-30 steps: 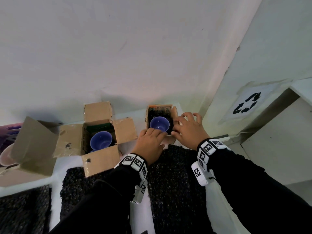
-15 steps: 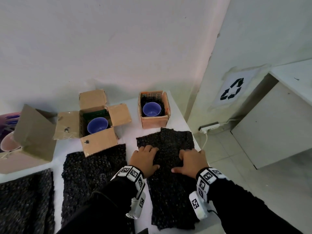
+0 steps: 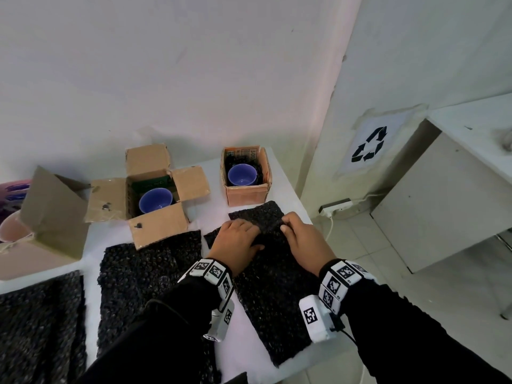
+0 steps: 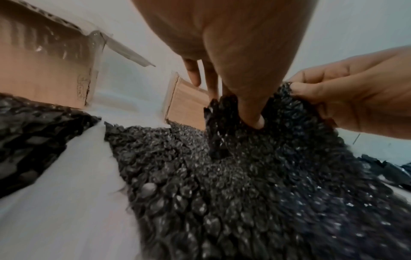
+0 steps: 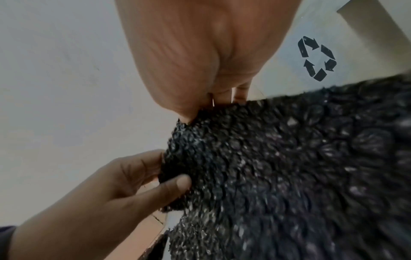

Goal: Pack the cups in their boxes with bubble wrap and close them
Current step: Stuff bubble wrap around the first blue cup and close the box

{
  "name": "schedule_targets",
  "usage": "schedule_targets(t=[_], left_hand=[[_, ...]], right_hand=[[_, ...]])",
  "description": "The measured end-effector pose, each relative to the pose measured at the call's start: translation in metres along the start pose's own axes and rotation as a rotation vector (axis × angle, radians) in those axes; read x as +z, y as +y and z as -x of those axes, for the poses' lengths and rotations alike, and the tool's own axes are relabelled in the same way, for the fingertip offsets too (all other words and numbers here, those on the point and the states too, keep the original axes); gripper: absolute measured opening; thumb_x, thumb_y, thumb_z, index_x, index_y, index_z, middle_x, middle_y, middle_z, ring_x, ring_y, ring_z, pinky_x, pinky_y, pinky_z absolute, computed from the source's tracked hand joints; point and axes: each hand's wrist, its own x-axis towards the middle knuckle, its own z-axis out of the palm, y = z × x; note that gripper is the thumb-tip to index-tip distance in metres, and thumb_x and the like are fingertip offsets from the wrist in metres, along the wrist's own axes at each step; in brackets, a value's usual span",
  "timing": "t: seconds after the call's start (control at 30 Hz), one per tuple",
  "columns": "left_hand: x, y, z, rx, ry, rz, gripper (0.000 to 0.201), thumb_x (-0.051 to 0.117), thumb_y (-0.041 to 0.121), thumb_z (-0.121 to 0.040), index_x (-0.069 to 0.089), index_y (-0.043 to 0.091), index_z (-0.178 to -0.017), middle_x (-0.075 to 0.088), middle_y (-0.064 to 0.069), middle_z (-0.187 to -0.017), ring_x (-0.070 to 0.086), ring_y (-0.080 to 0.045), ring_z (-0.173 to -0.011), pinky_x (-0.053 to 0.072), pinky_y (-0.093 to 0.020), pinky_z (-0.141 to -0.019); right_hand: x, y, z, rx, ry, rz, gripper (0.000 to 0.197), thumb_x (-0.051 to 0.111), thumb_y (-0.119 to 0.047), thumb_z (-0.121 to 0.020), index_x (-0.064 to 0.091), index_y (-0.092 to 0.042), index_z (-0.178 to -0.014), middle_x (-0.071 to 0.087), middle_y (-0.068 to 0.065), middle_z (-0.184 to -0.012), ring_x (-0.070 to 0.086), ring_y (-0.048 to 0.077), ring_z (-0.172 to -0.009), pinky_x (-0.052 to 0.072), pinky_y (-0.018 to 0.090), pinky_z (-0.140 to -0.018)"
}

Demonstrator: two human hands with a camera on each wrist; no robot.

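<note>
A black bubble wrap sheet (image 3: 273, 275) lies on the white table (image 3: 285, 184) in front of a small orange box (image 3: 245, 194) that holds a purple cup (image 3: 241, 175). My left hand (image 3: 238, 241) pinches a raised fold of the sheet (image 4: 233, 140) between thumb and fingers. My right hand (image 3: 302, 239) pinches the same fold (image 5: 255, 158) just to the right. A brown box (image 3: 155, 225) with its flaps spread, holding a second purple cup (image 3: 155, 200), stands to the left.
Two more black bubble wrap sheets (image 3: 144, 275) (image 3: 38, 322) lie to the left. A larger open box (image 3: 52, 214) with a pink cup (image 3: 12, 230) sits at the far left. The table's right edge drops to a tiled floor with a power strip (image 3: 336, 207).
Both hands left the orange box, came back onto the nearest sheet, then slid forward and pinched up a fold of it near its far end. The view dropped lower.
</note>
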Motion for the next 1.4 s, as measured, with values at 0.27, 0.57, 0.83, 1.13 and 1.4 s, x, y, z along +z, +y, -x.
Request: schedule_targets(t=[0.27,0.57,0.83,1.13,1.4], left_hand=[[-0.031,-0.003,-0.007,-0.211,0.222,0.549,0.047,0.048,-0.003,-0.081,0.042,0.015,-0.124,0.065,-0.012,-0.090,0.062,-0.030,-0.083,0.045,-0.032,-0.071],[-0.056,-0.019,-0.014,-0.212,0.353,0.658,0.047,0.048,-0.013,-0.076,0.060,0.026,-0.099,0.061,-0.001,-0.107,0.057,-0.014,-0.101,0.041,-0.012,-0.087],[-0.078,-0.055,-0.014,-0.188,0.205,0.590,0.043,0.049,0.036,-0.086,0.059,0.023,-0.125,0.052,0.000,-0.102,0.054,-0.013,-0.098,0.044,-0.027,-0.088],[-0.079,-0.078,-0.066,-0.203,0.404,0.117,0.016,0.074,0.013,-0.075,0.075,0.017,-0.090,0.056,-0.004,-0.114,0.055,-0.021,-0.087,0.051,-0.036,-0.075],[-0.056,-0.084,-0.094,-0.081,0.164,-0.088,0.038,0.071,0.003,-0.070,0.069,0.018,-0.105,0.061,-0.006,-0.102,0.059,-0.028,-0.084,0.050,-0.033,-0.064]], right_hand=[[-0.014,-0.016,-0.013,0.148,-0.306,-0.465,0.033,0.082,-0.042,-0.071,0.065,-0.018,-0.087,0.062,-0.005,-0.073,0.055,0.007,-0.064,0.042,0.020,-0.063],[-0.005,-0.038,-0.043,0.163,-0.347,-0.701,0.049,0.086,-0.020,-0.070,0.051,-0.010,-0.103,0.070,0.007,-0.108,0.067,0.017,-0.098,0.052,0.031,-0.091],[-0.016,-0.032,-0.087,-0.006,-0.271,-0.485,0.029,0.063,-0.003,-0.084,0.055,-0.019,-0.108,0.064,-0.008,-0.097,0.059,0.005,-0.092,0.044,0.023,-0.083],[-0.030,-0.028,-0.152,-0.153,0.108,-0.188,0.039,0.063,0.009,-0.067,0.066,-0.030,-0.068,0.056,-0.001,-0.085,0.053,0.017,-0.085,0.044,0.028,-0.076],[-0.002,-0.009,-0.172,-0.234,0.047,0.101,0.024,0.065,0.001,-0.066,0.069,-0.022,-0.072,0.053,-0.003,-0.084,0.055,0.020,-0.076,0.049,0.035,-0.065]])
